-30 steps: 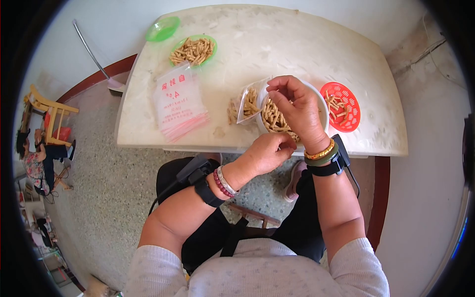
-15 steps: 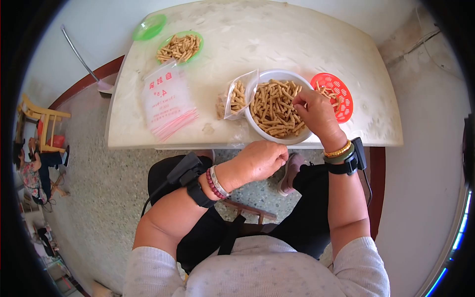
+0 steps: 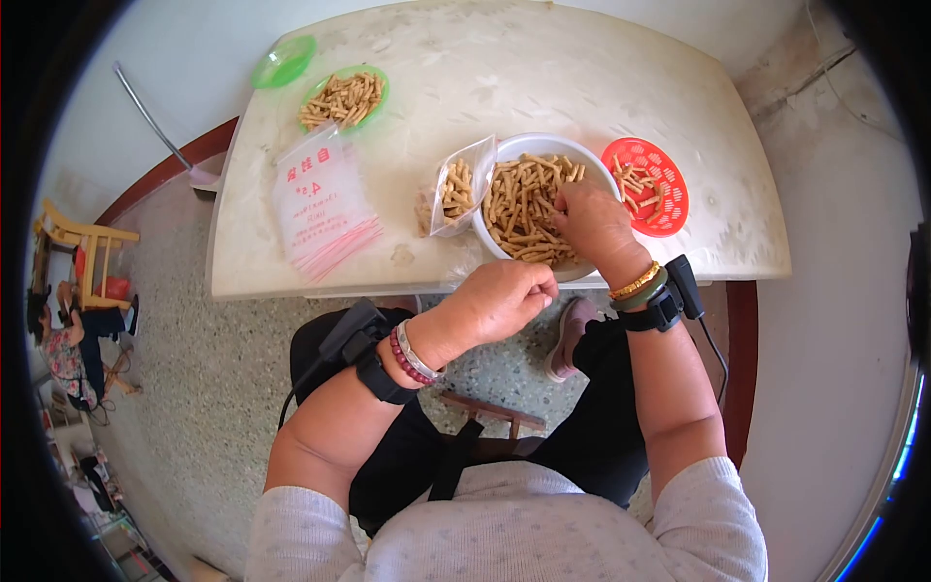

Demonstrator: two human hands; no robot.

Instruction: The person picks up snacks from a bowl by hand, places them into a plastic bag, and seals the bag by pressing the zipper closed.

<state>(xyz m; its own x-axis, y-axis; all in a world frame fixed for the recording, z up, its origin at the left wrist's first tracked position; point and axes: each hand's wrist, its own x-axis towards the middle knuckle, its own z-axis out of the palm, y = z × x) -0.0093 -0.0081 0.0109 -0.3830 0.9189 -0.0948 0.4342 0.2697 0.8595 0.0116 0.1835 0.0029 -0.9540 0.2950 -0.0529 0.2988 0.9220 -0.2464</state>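
My right hand [image 3: 594, 225] reaches over the right side of a white bowl [image 3: 558, 141] filled with short tan sticks [image 3: 524, 209]. Its fingers are pinched together among the sticks; what they hold is hidden. Just in front of the table edge, my left hand [image 3: 499, 303] is closed, and I cannot make out anything in it. A clear plastic bag [image 3: 475, 160], partly filled with the same sticks, leans against the bowl's left side with its mouth open. To the right stands a red perforated basket [image 3: 671, 165] holding several paler sticks [image 3: 635, 182].
Printed zip bags [image 3: 325, 206] lie stacked on the left of the table [image 3: 504, 78]. Behind them are a green plate [image 3: 384, 95] of sticks and another green dish [image 3: 284, 63]. A wooden chair [image 3: 92, 238] and a seated person [image 3: 63, 354] are at far left.
My right hand has moved left and slightly down, from the bowl's right rim further in over the sticks. My left hand stays closed, shifted slightly left. The view has shifted a little.
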